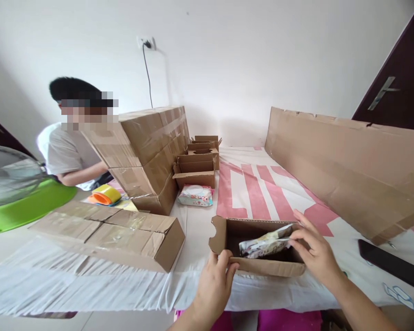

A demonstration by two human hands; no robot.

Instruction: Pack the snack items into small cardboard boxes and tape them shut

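In the head view a small open cardboard box (pixel 269 266) sits near the table's front edge. My left hand (pixel 215 280) is closed on its front left corner, with the thumb outside the front wall. Inside the box lies a printed plastic packet (pixel 267 242), tilted with its right end raised. My right hand (pixel 312 250) pinches that right end at the box's right side. Further back, a pack of wet wipes (pixel 195 195) rests on the table in front of more open cardboard boxes (pixel 195 177).
A long taped box (pixel 113 234) lies to the left, with stacked cartons (pixel 151 151) behind it. A person (pixel 69 147) sits beyond a green fan (pixel 31 202). On the right are a tall cardboard panel (pixel 344 170) and a black phone (pixel 393 264).
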